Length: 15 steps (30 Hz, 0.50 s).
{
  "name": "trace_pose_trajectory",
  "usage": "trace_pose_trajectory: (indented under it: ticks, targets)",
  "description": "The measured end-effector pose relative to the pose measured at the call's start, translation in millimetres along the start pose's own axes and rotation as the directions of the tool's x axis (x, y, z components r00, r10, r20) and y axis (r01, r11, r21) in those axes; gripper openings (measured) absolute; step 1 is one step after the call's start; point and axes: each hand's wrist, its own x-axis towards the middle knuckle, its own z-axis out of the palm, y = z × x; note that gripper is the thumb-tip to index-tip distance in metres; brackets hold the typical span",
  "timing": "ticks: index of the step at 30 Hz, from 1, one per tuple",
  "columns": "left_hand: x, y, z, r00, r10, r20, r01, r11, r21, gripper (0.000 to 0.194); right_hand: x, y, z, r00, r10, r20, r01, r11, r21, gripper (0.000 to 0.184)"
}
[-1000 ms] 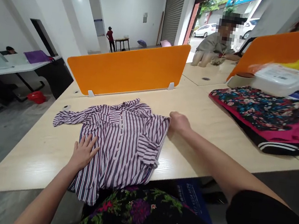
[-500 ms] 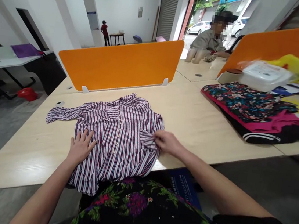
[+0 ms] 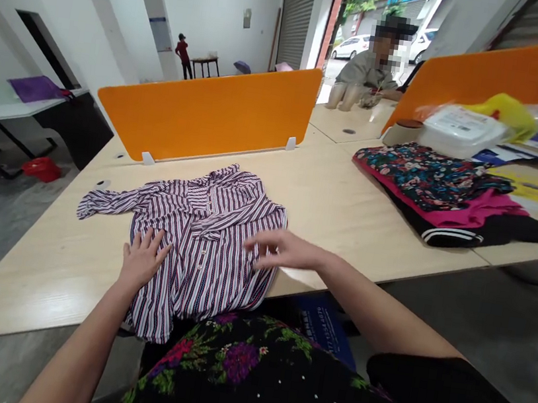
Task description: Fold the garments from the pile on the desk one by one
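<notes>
A striped button-front shirt (image 3: 223, 275) lies spread on the table in front of me, its lower edge hanging over the near table edge. One sleeve reaches out to the left; the other lies folded across the front, over part of the button row. My left hand (image 3: 142, 257) rests flat on the shirt's left side, fingers spread. Over the right side of the shirt hovers my right hand (image 3: 282, 250), its fingers apart and holding nothing.
Folded clothes (image 3: 436, 185) lie on the right of the wooden table (image 3: 329, 203), near a clear plastic container (image 3: 464, 129). An orange divider (image 3: 211, 113) stands behind the shirt. A person (image 3: 373, 63) sits across the table; a red bucket (image 3: 42, 168) is on the floor at left.
My right hand has let go of the right sleeve, which now lies folded inward across the shirt's front. My left hand stays pressed on the shirt.
</notes>
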Motion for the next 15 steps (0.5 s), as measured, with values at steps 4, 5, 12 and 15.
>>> trace_pose_trajectory:
  ticks: [4,5,12,15]
  targets:
    - [0,0,0.3,1.0,-0.011,0.003,0.011,1.0,-0.012,0.059,-34,8,27,0.957,-0.007,0.291,0.066,0.979,-0.195,0.017]
    - [1,0,0.2,1.0,-0.011,0.009,0.011,1.0,-0.011,0.059,-41,9,28,0.962,-0.002,0.273,0.067,0.971,-0.229,0.016]
    - [-3,3,-1.6,0.998,0.005,0.06,-0.006,1.0,0.025,0.058,-104,35,-57,0.963,0.271,0.0,-0.256,0.909,-0.33,0.018]
    - [-8,3,-6.3,0.996,0.028,0.083,-0.031,0.999,0.032,0.058,-116,51,-88,0.932,0.331,-0.149,-0.363,0.838,-0.408,0.017]
